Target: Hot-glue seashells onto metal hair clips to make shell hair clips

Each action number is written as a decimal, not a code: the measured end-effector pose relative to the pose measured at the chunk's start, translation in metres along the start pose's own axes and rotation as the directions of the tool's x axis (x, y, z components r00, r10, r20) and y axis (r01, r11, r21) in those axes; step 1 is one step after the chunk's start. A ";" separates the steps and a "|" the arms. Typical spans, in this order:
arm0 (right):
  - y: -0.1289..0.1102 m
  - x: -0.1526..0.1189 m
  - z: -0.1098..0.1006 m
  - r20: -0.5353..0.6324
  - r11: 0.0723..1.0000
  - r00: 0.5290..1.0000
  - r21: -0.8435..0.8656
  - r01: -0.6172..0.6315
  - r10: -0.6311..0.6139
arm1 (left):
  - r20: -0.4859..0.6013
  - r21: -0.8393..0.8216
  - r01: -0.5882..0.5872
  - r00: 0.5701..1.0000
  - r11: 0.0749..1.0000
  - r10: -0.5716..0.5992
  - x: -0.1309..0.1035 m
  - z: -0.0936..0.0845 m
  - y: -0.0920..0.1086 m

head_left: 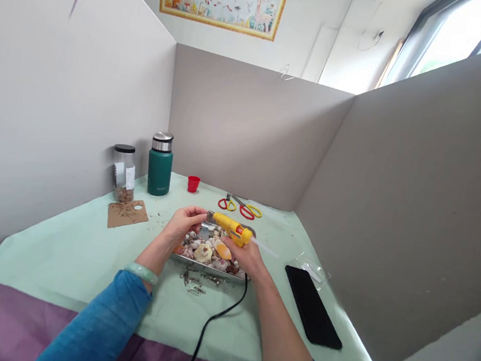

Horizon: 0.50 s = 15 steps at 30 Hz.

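My right hand [246, 255] is closed around the grip of a yellow hot glue gun [230, 226], its nozzle pointing left. A pale glue stick [265, 247] sticks out of the gun's back end, and a black cord [218, 316] runs down from it. By the nozzle, my left hand [187, 221] has its thumb and fingers pinched together; whatever is between them is too small to make out. Under both hands sits a metal tray [208, 268] of seashells [203, 252], partly hidden by them. Small metal clips or pins [196, 288] lie in front of the tray.
Scissors [246, 210] with red and yellow handles lie behind the tray, near a red cup [193, 184]. At the left stand a green bottle [159, 168], a clear jar [125, 179] and brown cardboard [128, 214]. A black phone-like slab [313, 307] lies right, by a plastic bag [315, 270]. Partitions enclose the table.
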State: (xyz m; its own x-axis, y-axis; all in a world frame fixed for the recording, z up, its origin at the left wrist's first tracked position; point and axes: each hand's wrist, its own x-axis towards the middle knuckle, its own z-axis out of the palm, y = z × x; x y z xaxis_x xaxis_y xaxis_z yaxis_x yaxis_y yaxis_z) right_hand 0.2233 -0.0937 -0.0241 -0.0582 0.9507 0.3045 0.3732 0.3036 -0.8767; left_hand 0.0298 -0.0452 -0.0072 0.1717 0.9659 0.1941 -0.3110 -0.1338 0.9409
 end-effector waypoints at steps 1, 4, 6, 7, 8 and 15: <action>0.000 0.000 0.000 -0.001 1.000 1.000 0.001 -0.001 0.001 | 0.003 0.000 0.002 1.000 1.000 -0.002 0.000 0.000 0.000; 0.001 0.000 0.000 0.000 1.000 1.000 0.005 -0.005 0.005 | 0.000 -0.005 0.002 1.000 1.000 -0.002 0.001 0.000 -0.001; 0.001 0.000 0.001 0.006 1.000 1.000 0.008 -0.005 0.005 | -0.007 -0.014 -0.002 1.000 1.000 0.002 0.002 -0.001 -0.002; 0.001 -0.001 0.001 0.013 1.000 1.000 0.010 -0.004 0.004 | -0.011 -0.020 -0.005 1.000 1.000 0.005 0.003 -0.001 -0.002; 0.000 -0.001 0.001 0.021 1.000 1.000 0.013 -0.003 0.003 | -0.017 -0.027 -0.009 1.000 1.000 0.009 0.003 -0.002 -0.003; -0.009 -0.004 0.000 0.080 1.000 0.997 0.029 -0.006 0.003 | -0.051 -0.065 -0.012 0.999 0.998 0.009 0.002 -0.002 0.000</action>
State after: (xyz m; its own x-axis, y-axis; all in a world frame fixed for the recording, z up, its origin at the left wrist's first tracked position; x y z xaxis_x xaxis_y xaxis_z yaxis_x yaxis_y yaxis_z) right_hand 0.2202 -0.0999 -0.0178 -0.1307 0.9537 0.2708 0.3462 0.2999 -0.8890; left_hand 0.0286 -0.0429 -0.0073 0.1209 0.9748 0.1877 -0.3731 -0.1306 0.9186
